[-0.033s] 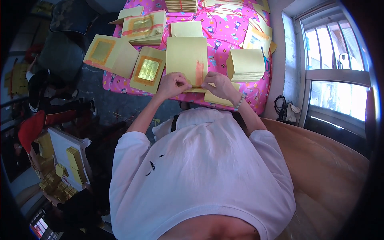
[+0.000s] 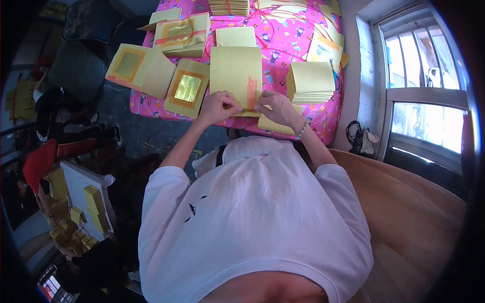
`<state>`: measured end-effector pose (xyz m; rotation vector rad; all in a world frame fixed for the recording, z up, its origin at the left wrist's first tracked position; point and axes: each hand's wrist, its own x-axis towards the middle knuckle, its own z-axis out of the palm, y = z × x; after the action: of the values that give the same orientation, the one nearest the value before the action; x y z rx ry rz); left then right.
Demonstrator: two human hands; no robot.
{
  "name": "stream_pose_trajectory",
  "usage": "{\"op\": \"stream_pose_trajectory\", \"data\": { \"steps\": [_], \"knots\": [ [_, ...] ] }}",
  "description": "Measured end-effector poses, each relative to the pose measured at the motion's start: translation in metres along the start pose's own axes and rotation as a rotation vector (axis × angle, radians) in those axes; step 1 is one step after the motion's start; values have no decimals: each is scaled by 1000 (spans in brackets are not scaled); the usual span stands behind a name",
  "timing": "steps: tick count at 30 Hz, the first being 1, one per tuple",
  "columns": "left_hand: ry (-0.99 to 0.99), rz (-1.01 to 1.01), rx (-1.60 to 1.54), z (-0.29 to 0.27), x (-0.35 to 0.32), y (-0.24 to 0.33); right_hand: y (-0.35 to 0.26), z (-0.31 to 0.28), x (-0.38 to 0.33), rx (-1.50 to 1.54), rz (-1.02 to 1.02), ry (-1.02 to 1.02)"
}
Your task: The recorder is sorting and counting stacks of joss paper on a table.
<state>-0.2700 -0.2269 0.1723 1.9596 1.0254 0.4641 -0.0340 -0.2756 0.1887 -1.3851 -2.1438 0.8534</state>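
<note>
A yellow paper sheet [image 2: 235, 70] with a reddish stripe down its right side lies before me at the table's near edge. My left hand [image 2: 221, 107] pinches its near edge, thumb against curled fingers. On the other side of the stripe, my right hand [image 2: 277, 107] pinches the same edge, which looks folded or rolled up between them. Left of the sheet is a yellow paper with a gold foil square [image 2: 188, 88] framed in orange. More yellow paper [image 2: 275, 125] lies partly under my right hand.
The pink patterned tablecloth [image 2: 275, 55] carries a stack of folded yellow paper [image 2: 312, 83] at right, a foil-faced pile [image 2: 184, 35] at far left and red strings [image 2: 298, 20] at the back. A window [image 2: 427, 76] is to the right. At left, other people work around a white table [image 2: 83, 184].
</note>
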Motion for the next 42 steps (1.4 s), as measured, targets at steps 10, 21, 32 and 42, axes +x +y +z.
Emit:
{"op": "stream_pose_trajectory", "data": {
  "steps": [10, 21, 32, 42],
  "knots": [
    [25, 1, 98, -6, -2, 18, -2, 2, 4, -150, -15, 87],
    [362, 476, 516, 1, -8, 50, 16, -64, 70, 22, 37, -66],
    [236, 187, 647, -6, 63, 24, 68, -65, 137, -105, 110, -18],
    [161, 133, 650, -8, 85, 9, 81, -32, 178, -165, 23, 57]
  ]
}}
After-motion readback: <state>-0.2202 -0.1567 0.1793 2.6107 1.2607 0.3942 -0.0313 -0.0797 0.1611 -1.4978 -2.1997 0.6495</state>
